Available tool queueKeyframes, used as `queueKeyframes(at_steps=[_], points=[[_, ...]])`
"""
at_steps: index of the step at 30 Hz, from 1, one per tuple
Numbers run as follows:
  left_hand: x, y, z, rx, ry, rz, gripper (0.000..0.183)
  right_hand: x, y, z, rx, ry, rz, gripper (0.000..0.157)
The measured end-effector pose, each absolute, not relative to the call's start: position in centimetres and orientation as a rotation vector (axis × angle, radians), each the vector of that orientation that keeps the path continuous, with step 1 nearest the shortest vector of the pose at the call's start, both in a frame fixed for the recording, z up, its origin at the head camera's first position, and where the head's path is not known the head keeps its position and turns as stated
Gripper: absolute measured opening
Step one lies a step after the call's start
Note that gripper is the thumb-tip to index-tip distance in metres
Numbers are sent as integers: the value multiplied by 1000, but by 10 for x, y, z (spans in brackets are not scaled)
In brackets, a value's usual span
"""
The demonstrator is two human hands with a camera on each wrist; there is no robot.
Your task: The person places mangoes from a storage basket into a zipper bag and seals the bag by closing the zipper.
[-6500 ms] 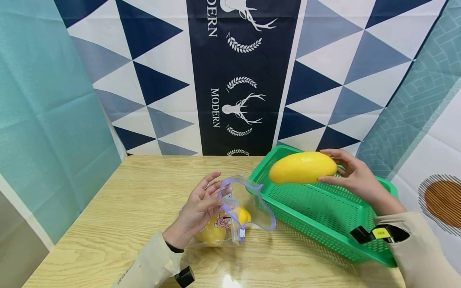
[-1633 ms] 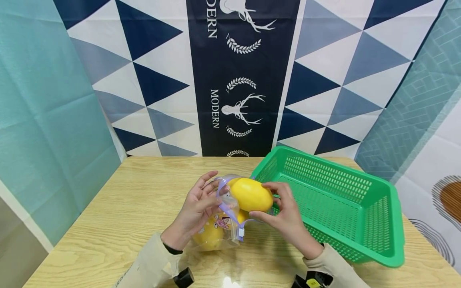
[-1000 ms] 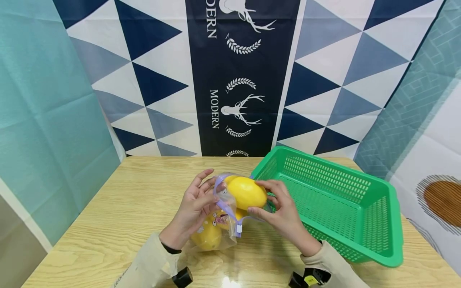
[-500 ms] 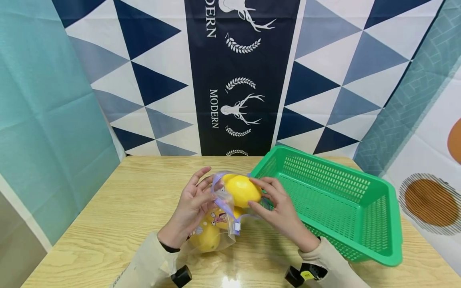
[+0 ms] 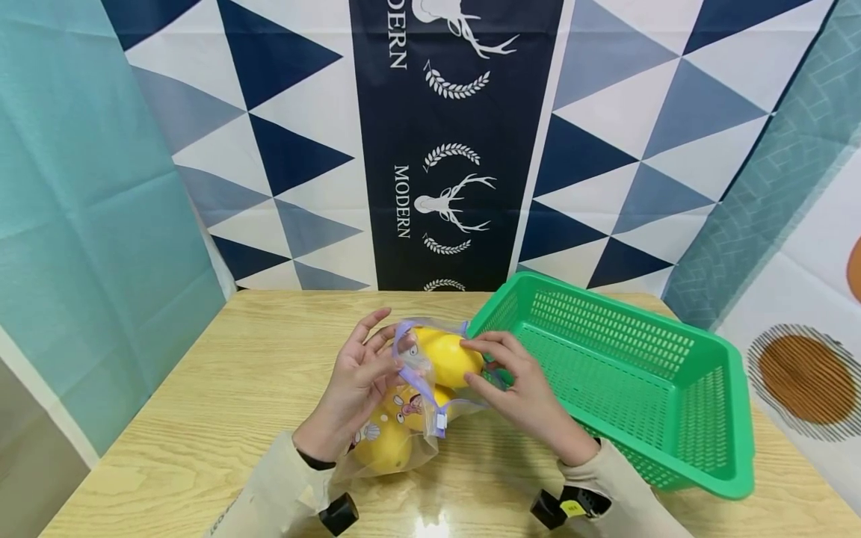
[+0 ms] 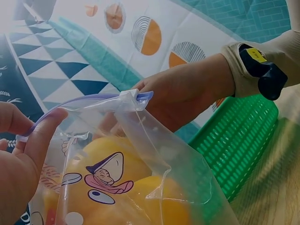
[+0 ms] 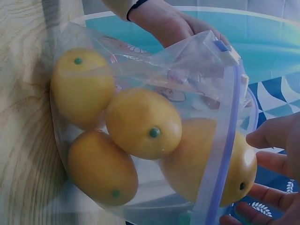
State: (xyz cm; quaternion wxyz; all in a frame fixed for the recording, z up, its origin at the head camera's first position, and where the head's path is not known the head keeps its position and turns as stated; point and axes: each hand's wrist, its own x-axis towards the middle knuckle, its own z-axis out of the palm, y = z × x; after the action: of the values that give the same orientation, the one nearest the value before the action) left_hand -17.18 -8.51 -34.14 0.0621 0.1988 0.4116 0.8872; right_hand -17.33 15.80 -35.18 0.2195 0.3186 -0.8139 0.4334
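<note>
One teal cloth (image 5: pixel 101 224): hangs beyond the left edge of the wood-grain table (image 5: pixel 222 373).
Left hand (image 5: pixel 356 385): pinches the lilac zip rim (image 5: pixel 417 384) of a clear bag (image 5: pixel 409 409) between thumb and fingers.
Clear bag: printed with cartoon figures, it rests on the table well in from the left edge, mouth facing right.
Four yellow fruits (image 7: pixel 143 123): three lie inside the bag; the fourth fruit (image 5: pixel 452 362) sits with one end in the open mouth.
Right hand (image 5: pixel 526 388): thumb and fingers spread around that end, touching it; whether they grip it cannot be told.
Green basket (image 5: pixel 592 373): lies slantwise by the table's right edge, near the far-right corner, just beside the bag.
</note>
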Motion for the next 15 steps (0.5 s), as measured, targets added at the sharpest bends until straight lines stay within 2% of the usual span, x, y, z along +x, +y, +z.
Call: queueKeyframes(at_steps=[15], points=[[-172, -88, -338, 571, 1257, 2689, 64, -172, 167, -345, 882, -2254, 1052, 41]])
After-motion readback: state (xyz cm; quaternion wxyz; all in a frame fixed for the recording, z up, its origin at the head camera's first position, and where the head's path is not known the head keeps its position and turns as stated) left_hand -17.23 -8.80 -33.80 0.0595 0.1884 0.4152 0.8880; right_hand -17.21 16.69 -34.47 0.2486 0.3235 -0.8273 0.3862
